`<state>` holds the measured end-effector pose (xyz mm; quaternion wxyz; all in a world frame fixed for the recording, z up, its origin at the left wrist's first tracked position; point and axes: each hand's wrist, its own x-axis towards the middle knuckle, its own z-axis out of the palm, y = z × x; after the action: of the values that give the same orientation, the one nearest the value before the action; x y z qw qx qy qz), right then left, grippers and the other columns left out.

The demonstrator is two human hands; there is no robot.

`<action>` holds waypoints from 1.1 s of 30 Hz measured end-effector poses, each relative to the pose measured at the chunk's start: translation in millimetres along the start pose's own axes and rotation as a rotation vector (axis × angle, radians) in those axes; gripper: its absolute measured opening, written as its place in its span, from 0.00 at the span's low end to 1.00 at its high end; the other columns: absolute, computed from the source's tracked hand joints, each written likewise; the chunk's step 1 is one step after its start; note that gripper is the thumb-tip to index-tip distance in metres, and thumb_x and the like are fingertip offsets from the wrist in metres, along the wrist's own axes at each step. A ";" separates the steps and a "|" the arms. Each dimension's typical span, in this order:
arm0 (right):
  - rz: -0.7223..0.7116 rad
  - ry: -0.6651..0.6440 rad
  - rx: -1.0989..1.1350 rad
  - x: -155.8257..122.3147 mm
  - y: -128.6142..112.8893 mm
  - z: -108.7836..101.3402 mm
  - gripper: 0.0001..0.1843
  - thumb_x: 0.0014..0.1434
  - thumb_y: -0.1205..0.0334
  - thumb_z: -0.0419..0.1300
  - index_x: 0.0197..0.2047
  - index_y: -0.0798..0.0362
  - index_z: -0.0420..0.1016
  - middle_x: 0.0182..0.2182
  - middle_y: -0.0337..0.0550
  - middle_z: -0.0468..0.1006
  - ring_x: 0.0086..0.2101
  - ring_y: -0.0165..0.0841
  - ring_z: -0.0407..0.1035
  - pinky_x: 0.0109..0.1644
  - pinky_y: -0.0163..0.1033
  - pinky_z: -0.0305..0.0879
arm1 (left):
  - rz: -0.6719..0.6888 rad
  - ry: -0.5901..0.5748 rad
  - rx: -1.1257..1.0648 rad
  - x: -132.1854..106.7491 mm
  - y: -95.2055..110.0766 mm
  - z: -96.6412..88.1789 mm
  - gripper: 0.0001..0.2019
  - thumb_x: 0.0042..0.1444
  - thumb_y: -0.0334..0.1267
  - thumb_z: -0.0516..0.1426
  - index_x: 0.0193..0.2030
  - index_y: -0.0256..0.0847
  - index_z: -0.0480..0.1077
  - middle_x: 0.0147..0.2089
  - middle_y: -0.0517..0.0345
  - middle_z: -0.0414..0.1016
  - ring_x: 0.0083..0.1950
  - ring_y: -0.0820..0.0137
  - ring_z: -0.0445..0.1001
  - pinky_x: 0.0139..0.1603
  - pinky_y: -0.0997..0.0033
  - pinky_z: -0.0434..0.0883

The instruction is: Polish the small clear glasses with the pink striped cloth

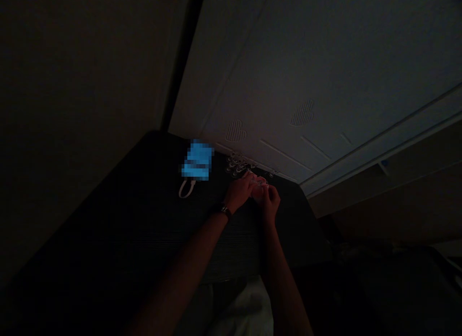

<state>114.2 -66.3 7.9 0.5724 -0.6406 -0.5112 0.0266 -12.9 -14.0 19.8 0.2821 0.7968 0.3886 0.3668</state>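
Observation:
In dim light both my hands meet over a dark table, around a small pale pinkish item [259, 184], perhaps a thin packet; its kind is hard to make out. My left hand [239, 190], with a dark band at the wrist, has its fingers closed on the item's left side. On the right side my right hand [271, 200] pinches its edge, fingers bent. A pile of small shiny ring-like pieces [236, 164] lies just beyond my left hand, and a few more small shiny pieces [272, 173] lie beyond my right.
A lit, pixelated blue screen [198, 160] with a light strap loop [186, 188] lies to the left on the dark table [144, 206]. A pale panel [274, 85] with raised hearts rises along the table's far edge. Light cloth [245, 312] shows below, near my body.

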 end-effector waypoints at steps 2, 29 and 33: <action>0.004 -0.004 -0.007 0.0 -0.9 0.9 0.19 0.55 0.48 0.50 0.35 0.56 0.71 0.29 0.41 0.73 0.31 0.30 0.64 0.34 0.34 0.60 | 0.005 -0.006 -0.035 -1.6 3.5 -3.1 0.18 0.61 0.38 0.45 0.58 0.45 0.56 0.52 0.54 0.70 0.48 0.69 0.72 0.44 0.74 0.66; -0.015 0.040 -0.048 0.4 -0.1 -1.6 0.17 0.56 0.50 0.50 0.33 0.56 0.70 0.27 0.39 0.70 0.29 0.29 0.62 0.33 0.32 0.59 | 0.044 0.044 0.042 -0.2 -5.4 6.9 0.18 0.58 0.36 0.49 0.56 0.45 0.58 0.57 0.56 0.62 0.51 0.70 0.68 0.50 0.74 0.65; -0.024 0.032 -0.051 -0.5 -1.8 -1.1 0.17 0.57 0.51 0.50 0.33 0.56 0.70 0.27 0.39 0.69 0.29 0.29 0.62 0.33 0.32 0.59 | 0.030 0.032 0.018 -0.6 -3.0 4.6 0.19 0.59 0.35 0.49 0.57 0.45 0.57 0.59 0.55 0.61 0.55 0.70 0.66 0.53 0.74 0.63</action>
<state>113.5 -67.8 9.4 0.5642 -0.6492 -0.5102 -0.0035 -10.6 -13.6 14.8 0.2631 0.7992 0.3841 0.3800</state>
